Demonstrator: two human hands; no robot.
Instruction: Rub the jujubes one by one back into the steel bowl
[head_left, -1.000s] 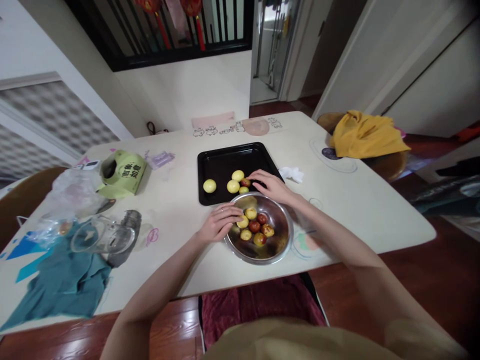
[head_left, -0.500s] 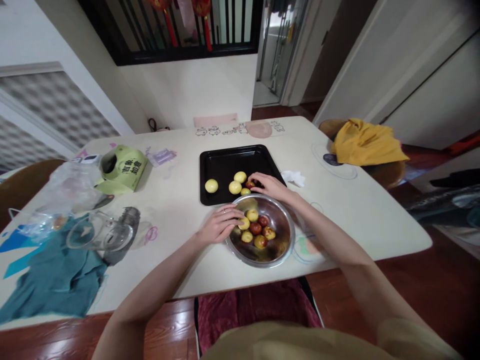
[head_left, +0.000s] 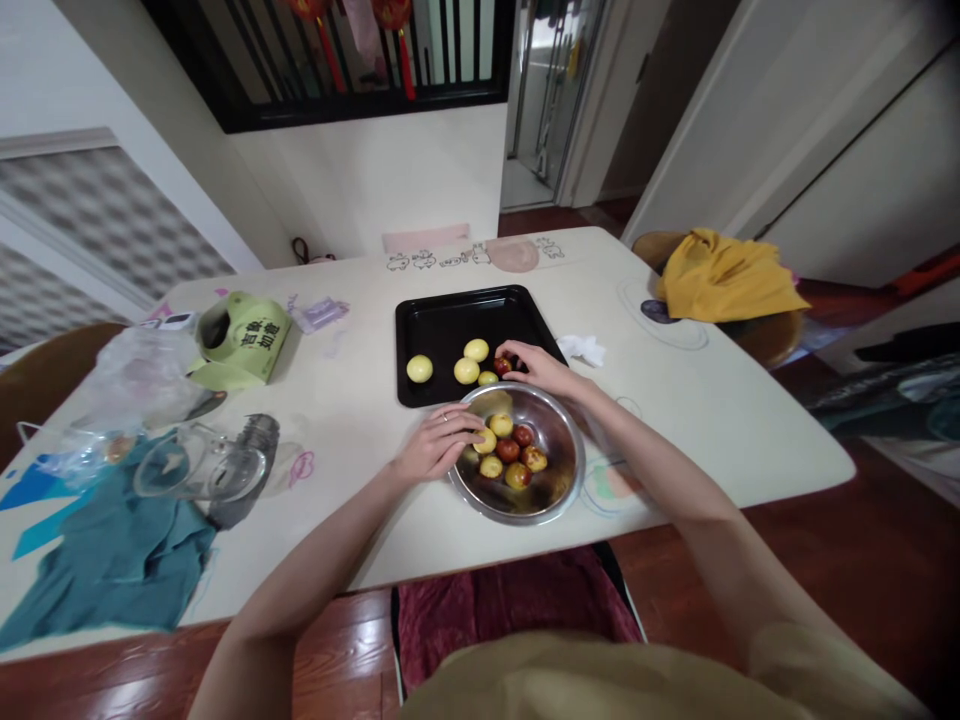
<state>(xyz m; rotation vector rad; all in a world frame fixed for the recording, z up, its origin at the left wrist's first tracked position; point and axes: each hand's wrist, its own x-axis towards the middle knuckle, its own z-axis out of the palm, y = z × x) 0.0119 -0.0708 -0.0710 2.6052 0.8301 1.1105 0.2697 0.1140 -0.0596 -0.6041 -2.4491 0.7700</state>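
Well, from where I'm standing, the right hand (head_left: 536,368) reaches over the near right part of the black rectangular metal tray (head_left: 465,315), its fingers curved around a small, round, dark-red fruit (head_left: 502,367) there. Whether they pinch it or merely touch it, I can't tell. The left hand (head_left: 435,445) lies over the left rim of the round, shiny steel bowl (head_left: 555,490), fingers held nearly together, tips at a pale-yellow round fruit (head_left: 485,440) inside; again, I can't make out any grip.

I'd treat the red one gently, with soft fingertips around its middle, and mind the small yellow-green fruit (head_left: 487,379) just beside it, since round things roll easily. Light pressure from the left hand ought to be enough, as leaning on that rim could tip the bowl.

All this sits on a white table (head_left: 727,430) marked with coloured drawings. Over to the left are a light-green paper box (head_left: 259,335), a clear plastic jug (head_left: 195,465) and a crumpled teal cloth (head_left: 112,560). A mustard-yellow cloth (head_left: 731,275) drapes a chair at the far right, above a reddish wooden floor (head_left: 810,580).
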